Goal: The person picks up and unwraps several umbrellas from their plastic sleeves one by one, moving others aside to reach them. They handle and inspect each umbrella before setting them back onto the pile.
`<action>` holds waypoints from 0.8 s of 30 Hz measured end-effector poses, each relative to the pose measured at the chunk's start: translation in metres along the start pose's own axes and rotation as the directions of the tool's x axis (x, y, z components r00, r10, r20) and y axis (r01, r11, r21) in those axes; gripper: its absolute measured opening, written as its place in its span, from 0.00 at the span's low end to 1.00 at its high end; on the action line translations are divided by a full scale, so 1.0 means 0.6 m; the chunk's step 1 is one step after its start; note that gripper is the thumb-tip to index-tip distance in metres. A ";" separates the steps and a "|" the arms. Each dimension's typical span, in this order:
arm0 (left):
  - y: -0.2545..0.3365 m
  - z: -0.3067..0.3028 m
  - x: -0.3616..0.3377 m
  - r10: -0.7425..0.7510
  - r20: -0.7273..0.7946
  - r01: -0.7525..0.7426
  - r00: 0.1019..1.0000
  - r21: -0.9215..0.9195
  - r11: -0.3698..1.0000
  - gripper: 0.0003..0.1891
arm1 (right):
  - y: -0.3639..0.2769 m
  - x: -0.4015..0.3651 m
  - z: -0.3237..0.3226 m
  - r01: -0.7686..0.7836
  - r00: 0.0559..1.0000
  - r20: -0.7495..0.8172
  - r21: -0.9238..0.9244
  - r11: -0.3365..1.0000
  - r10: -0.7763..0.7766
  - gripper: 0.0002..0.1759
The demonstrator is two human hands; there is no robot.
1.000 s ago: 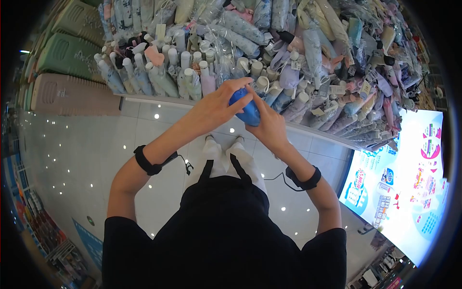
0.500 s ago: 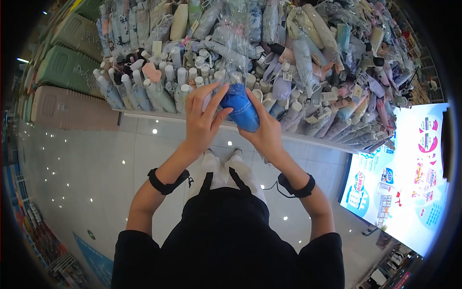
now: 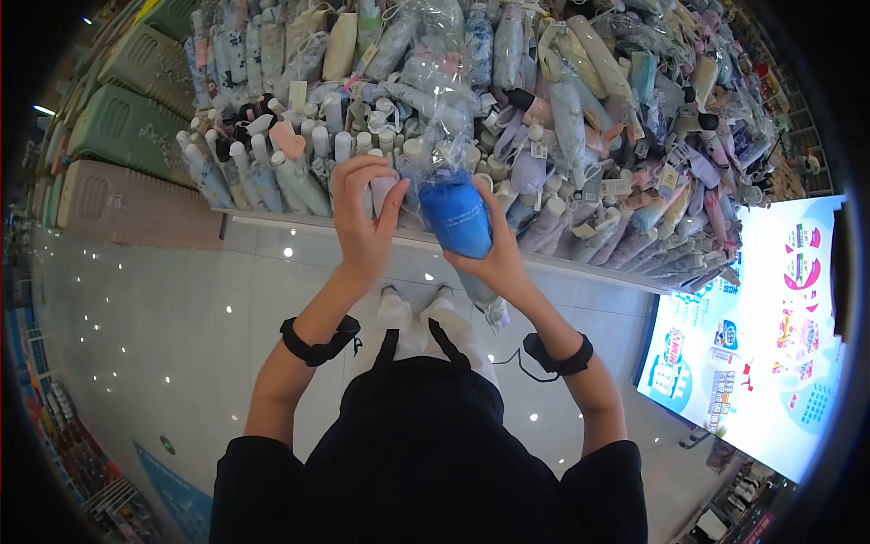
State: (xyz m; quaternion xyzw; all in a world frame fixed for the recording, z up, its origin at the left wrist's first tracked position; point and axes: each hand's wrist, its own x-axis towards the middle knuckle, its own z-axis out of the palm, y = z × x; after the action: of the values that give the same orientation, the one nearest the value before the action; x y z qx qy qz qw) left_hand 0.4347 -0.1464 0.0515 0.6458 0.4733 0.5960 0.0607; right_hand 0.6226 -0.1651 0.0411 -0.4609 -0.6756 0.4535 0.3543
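Observation:
My right hand [image 3: 494, 258] is wrapped round a blue folded umbrella [image 3: 455, 218] from its right and lower side. The umbrella looks short and rounded, with small white printing on its front. Clear plastic wrapping [image 3: 446, 118] stretches above it, and more crumpled plastic hangs below my right hand. My left hand [image 3: 364, 213] is just left of the umbrella, apart from it, with the thumb and bent fingers spread and nothing held. Behind both hands is a dense display of folded umbrellas [image 3: 308, 181], many in clear sleeves.
Pink and green ridged plastic bins [image 3: 136, 204] stand at the left of the display. A bright lit advertising panel [image 3: 743, 335] is on the right. The display's front edge [image 3: 580, 267] runs just past my hands, above the glossy tiled floor [image 3: 181, 317].
My left hand has let go of the blue umbrella and moved a little left. The umbrella has turned more upright in my right hand, and plastic now hangs below it.

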 end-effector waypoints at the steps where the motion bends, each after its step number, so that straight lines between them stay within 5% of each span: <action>1: -0.003 -0.002 0.001 0.012 -0.002 -0.012 1.000 0.009 1.000 0.11 | 0.001 0.000 -0.002 0.023 1.000 0.003 0.054 0.998 -0.023 0.53; 7: 0.006 0.002 0.012 0.083 0.193 -0.093 0.978 0.046 0.995 0.10 | -0.003 -0.004 -0.006 -0.078 0.996 0.059 0.200 0.977 0.068 0.54; 13: 0.024 0.001 0.004 -0.355 0.309 0.440 0.882 -0.272 0.856 0.10 | -0.006 -0.002 -0.008 -0.083 0.996 0.047 0.132 0.988 0.077 0.54; 16: 0.028 -0.007 0.015 -0.071 0.292 0.090 0.954 -0.052 0.995 0.09 | -0.005 -0.005 -0.007 -0.087 0.996 0.032 0.090 0.992 0.085 0.53; 24: 0.014 -0.004 0.020 -0.106 0.414 0.117 0.904 0.000 0.993 0.09 | 0.010 -0.010 -0.002 0.001 0.998 -0.067 -0.193 0.981 -0.014 0.51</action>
State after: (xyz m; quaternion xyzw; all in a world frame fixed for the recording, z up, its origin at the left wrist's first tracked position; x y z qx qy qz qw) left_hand 0.4353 -0.1440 0.0664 0.7284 0.4784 0.4473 0.2013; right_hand 0.6275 -0.1694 0.0357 -0.5056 -0.7057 0.3687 0.3323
